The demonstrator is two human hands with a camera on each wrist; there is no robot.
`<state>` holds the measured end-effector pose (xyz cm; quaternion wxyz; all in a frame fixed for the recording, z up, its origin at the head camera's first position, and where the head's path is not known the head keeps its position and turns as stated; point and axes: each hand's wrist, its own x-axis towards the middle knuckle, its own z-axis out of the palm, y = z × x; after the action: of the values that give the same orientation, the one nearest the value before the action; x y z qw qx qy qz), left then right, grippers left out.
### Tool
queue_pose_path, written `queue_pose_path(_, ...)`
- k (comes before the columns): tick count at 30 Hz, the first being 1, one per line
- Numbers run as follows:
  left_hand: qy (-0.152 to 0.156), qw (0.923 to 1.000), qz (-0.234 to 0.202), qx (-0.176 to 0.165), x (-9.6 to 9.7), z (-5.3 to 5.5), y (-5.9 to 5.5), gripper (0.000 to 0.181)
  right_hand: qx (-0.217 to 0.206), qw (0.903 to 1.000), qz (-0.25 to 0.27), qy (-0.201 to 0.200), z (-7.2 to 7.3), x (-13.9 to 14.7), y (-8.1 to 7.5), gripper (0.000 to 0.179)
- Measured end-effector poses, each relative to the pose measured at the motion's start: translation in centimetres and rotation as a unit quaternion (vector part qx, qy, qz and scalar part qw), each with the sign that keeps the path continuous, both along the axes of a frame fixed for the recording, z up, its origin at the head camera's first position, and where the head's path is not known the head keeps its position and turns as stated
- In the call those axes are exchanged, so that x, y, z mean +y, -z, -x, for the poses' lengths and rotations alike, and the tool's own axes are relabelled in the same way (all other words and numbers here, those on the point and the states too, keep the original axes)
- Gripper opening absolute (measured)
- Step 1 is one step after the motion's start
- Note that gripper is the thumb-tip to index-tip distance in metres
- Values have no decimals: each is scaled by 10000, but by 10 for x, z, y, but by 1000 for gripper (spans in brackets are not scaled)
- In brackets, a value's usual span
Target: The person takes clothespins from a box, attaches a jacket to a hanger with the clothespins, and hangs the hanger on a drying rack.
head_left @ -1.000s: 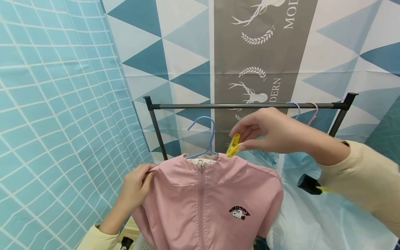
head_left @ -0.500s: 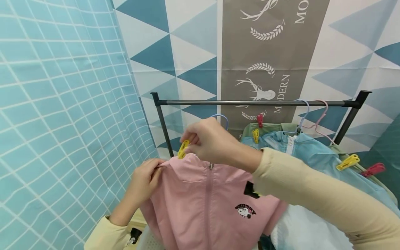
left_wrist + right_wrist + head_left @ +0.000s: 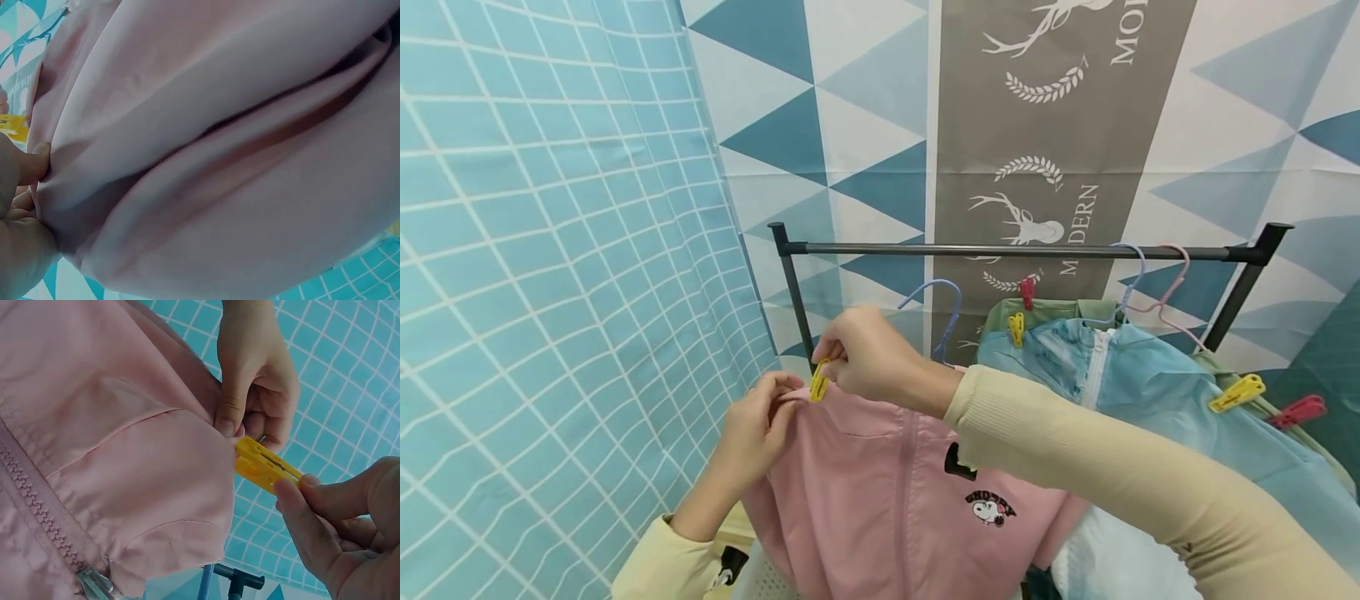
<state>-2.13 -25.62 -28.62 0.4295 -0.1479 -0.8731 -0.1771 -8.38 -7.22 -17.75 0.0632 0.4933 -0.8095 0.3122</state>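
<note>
A pink zip jacket (image 3: 857,483) with a small cartoon dog patch hangs on a blue hanger (image 3: 951,317), whose hook stands free below the rack's bar. My left hand (image 3: 752,437) pinches the jacket's shoulder between thumb and fingers. Beside it, my right hand (image 3: 868,354) pinches a yellow clothespin (image 3: 265,464) by its handle ends. In the right wrist view the pin's jaws meet the shoulder edge right by the left thumb. Folds of pink cloth fill the left wrist view, with the left hand (image 3: 25,212) at its edge.
A black clothes rack (image 3: 880,248) stands behind the jacket. At right, a light blue jacket (image 3: 1045,354) and a green garment (image 3: 1060,310) hang with yellow and red clothespins (image 3: 1297,411) on them. A white basket (image 3: 763,579) shows below.
My right hand has carried the yellow clothespin left, from near the jacket's collar to the shoulder beside my left hand. The left hand keeps its pinch on the jacket. The view has shifted slightly.
</note>
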Motion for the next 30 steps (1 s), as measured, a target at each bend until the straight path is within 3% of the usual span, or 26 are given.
queue_pose_path(7,87,9994,-324,1,3,1,-2,25,373,9989,-272,-30,-1,-8,0,22)
queue_pose_path(20,329,9975,-615,-65,4,-1,-2,25,476,9987,-142,-92,1,-14,-3,27)
queue_pose_path(30,327,9952,-868,-319,7,-6,-2,25,625,9963,-428,-399,7,-16,0,26)
